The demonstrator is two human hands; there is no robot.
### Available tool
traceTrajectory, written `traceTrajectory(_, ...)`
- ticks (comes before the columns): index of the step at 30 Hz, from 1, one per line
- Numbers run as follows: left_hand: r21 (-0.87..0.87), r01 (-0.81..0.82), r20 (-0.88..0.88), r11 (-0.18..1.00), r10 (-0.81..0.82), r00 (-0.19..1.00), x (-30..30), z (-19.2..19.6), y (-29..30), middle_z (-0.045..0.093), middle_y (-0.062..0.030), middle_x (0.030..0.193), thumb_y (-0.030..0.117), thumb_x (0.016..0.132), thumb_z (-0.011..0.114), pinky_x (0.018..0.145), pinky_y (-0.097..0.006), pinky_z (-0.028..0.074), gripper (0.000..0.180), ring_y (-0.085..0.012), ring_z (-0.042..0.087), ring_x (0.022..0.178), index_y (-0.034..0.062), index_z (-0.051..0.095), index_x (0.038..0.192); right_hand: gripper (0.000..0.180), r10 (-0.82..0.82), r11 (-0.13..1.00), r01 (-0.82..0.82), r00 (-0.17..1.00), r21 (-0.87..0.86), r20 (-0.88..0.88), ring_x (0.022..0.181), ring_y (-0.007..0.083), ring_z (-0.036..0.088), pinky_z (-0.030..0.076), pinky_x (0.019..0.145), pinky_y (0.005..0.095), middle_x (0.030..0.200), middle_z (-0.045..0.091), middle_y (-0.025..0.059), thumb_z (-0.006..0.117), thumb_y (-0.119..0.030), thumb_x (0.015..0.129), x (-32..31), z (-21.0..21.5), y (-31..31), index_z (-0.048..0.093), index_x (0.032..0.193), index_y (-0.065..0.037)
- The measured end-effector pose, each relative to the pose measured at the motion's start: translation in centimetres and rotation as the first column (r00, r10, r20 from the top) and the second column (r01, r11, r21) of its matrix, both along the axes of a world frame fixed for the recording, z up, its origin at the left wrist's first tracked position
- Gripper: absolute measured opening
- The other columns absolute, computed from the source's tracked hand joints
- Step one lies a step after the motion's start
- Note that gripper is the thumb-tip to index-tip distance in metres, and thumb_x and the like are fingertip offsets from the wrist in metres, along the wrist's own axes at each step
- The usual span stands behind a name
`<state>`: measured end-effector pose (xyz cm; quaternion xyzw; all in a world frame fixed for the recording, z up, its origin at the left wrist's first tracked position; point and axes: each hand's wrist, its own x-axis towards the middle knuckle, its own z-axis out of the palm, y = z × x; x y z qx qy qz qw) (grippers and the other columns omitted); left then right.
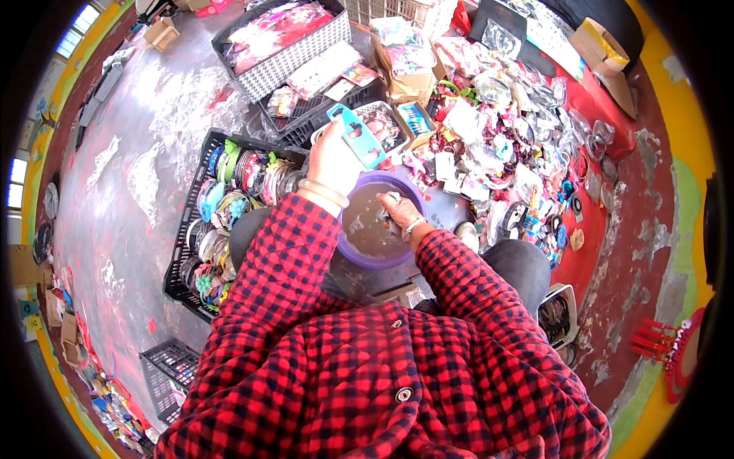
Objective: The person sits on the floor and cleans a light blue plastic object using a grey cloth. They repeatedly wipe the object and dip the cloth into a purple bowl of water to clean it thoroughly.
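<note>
The left hand (333, 159) was closed on a blue card (362, 142). The card was longer than it was wide, and its long way slanted down to the right, toward the far rim of the purple tub (373, 262). The right hand (399, 213) was at the tub, right of the card and nearer the body. Its fingers were bunched; I could not tell what they held.

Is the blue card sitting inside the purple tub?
No, the left hand holds the blue card outside the purple tub, past its far rim in the picture.
</note>
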<state>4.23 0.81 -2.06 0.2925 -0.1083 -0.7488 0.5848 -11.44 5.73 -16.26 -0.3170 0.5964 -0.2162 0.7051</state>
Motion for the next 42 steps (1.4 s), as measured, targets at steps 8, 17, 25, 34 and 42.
traceTrajectory(8,-0.351,0.144,0.273,0.925,-0.047,0.961,0.3,-0.4,0.3,0.057,-0.0179,0.105,0.032,0.094,0.040,0.078,-0.040,0.045,0.034,-0.0315,0.056,0.097,0.0035,0.049,0.111,0.054,0.300,0.943,-0.254,0.930,-0.217,0.214,0.094,0.0164,0.055,0.047,0.082,0.0357,0.108,0.056,0.0058,0.058,-0.006,0.082,-2.6,0.8,0.6,0.039,0.132,-0.006)
traceTrajectory(17,-0.314,0.087,0.138,0.946,-0.045,0.989,0.3,2.2,1.1,0.056,-0.0143,0.100,0.047,0.092,0.040,0.084,-0.040,0.048,0.052,-0.0271,0.059,0.090,0.0008,0.045,0.115,0.032,-0.081,0.996,0.089,0.647,0.030,0.758,0.098,0.0230,0.059,0.054,0.075,0.0396,0.106,0.058,0.0076,0.060,-0.009,0.080,-1.6,7.3,2.0,0.051,0.110,-0.009)
traceTrajectory(25,-0.273,0.044,0.129,0.961,-0.008,0.992,0.5,2.7,1.1,0.061,-0.0126,0.090,0.052,0.093,0.030,0.066,-0.031,0.051,0.057,-0.0218,0.062,0.076,0.0015,0.050,0.110,0.034,0.131,0.987,-0.029,0.714,-0.157,0.688,0.083,0.0219,0.064,0.052,0.058,0.0258,0.103,0.058,0.0105,0.058,-0.007,0.081,-1.7,11.1,1.8,0.046,0.112,-0.009)
traceTrajectory(34,-0.275,0.079,0.228,0.958,-0.015,0.974,0.4,4.1,1.2,0.059,-0.0100,0.090,0.066,0.087,0.010,0.069,-0.028,0.045,0.078,-0.0186,0.058,0.078,0.0041,0.046,0.116,0.018,0.065,0.998,-0.034,0.764,-0.061,0.642,0.080,0.0207,0.062,0.051,0.073,0.0302,0.099,0.060,0.0097,0.061,0.003,0.078,-1.0,11.3,2.6,0.058,0.095,-0.002)
traceTrajectory(42,-0.345,0.140,0.283,0.928,-0.039,0.958,-0.2,5.7,1.9,0.056,-0.0132,0.086,0.072,0.082,0.007,0.075,-0.033,0.043,0.092,-0.0212,0.054,0.078,-0.0002,0.035,0.132,0.017,0.095,0.995,-0.082,0.819,-0.049,0.566,0.068,0.0142,0.059,0.049,0.060,0.0247,0.083,0.062,0.0051,0.059,0.004,0.078,-1.1,11.3,2.2,0.058,0.093,-0.003)
